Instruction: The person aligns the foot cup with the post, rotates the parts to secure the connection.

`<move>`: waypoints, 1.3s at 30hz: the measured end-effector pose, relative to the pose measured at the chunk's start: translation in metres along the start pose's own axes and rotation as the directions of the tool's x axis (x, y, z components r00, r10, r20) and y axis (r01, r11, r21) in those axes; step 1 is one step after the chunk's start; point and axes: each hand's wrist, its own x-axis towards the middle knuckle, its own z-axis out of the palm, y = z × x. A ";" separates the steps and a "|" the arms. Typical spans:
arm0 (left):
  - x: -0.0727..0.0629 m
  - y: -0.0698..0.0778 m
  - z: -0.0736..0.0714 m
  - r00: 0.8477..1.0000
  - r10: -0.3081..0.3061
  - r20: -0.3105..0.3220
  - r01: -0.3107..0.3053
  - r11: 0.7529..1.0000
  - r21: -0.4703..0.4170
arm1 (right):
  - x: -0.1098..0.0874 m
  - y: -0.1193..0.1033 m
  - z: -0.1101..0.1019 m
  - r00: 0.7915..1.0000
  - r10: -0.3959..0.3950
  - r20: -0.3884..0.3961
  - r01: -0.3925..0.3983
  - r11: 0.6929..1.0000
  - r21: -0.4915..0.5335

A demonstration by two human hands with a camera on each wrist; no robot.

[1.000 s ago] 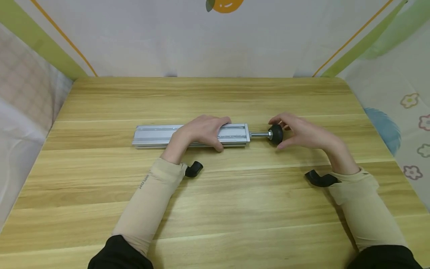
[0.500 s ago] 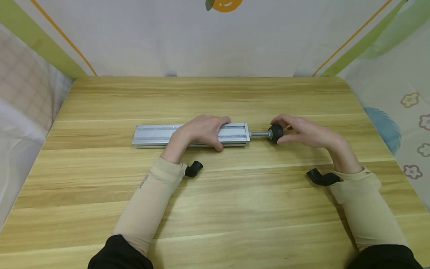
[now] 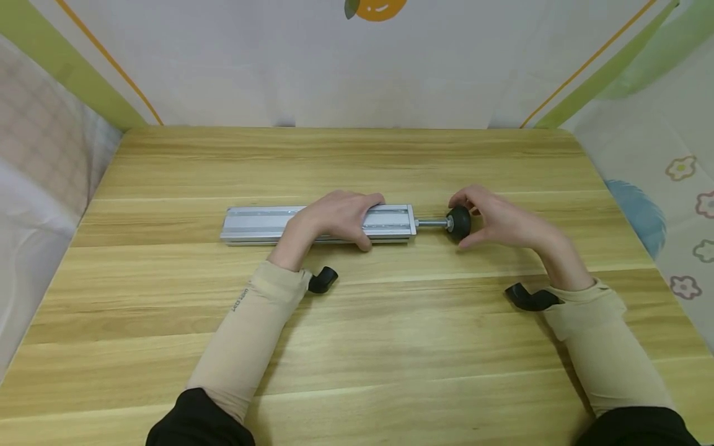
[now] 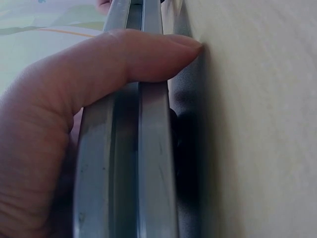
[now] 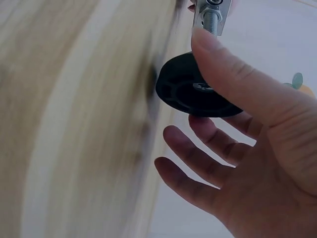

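Observation:
A silver aluminium profile (image 3: 262,223) lies lengthwise across the table. My left hand (image 3: 337,217) grips it from above near its right half, thumb along the near side and fingers over the far side. In the left wrist view, the thumb (image 4: 148,54) crosses the slotted face. From the profile's right end plate, a threaded rod (image 3: 432,223) leads to a round black levelling foot (image 3: 460,223). My right hand (image 3: 504,220) holds the foot by its rim between thumb and fingers. The right wrist view shows the foot's ribbed hollow underside (image 5: 188,91), with the other fingers spread below.
Wood-grain table (image 3: 390,347) extends around the profile. A black wrist mount (image 3: 322,280) juts from the left sleeve and another black mount (image 3: 530,297) from the right sleeve. A white printed curtain (image 3: 390,74) hangs along the table's back edge.
My right hand tipped slightly down and right half a second ago, and is now back up with the wrist turned. The left hand and profile stay in place.

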 end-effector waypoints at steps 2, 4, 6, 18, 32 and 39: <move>0.000 0.000 0.000 1.000 0.000 0.004 0.000 1.000 -0.001 | 0.000 0.001 0.001 1.000 0.006 -0.010 -0.006 1.000 0.003; 0.000 0.000 0.000 1.000 -0.002 0.005 0.002 1.000 -0.004 | -0.001 0.001 0.000 1.000 0.013 -0.008 -0.013 1.000 0.006; 0.000 0.000 0.000 1.000 -0.004 0.005 0.004 1.000 -0.007 | -0.002 0.001 -0.002 1.000 0.017 0.003 -0.017 1.000 0.005; -0.001 -0.001 0.001 1.000 -0.004 -0.004 0.004 1.000 -0.008 | -0.007 -0.004 -0.012 0.995 0.043 0.090 -0.041 0.999 -0.019; 0.001 0.002 0.000 1.000 -0.005 0.007 0.005 1.000 -0.007 | -0.001 0.001 0.000 0.999 0.042 -0.009 -0.042 0.999 -0.004; 0.002 0.001 0.001 1.000 0.001 0.002 -0.001 1.000 0.007 | -0.007 -0.001 -0.007 0.998 0.056 0.038 -0.057 0.998 0.026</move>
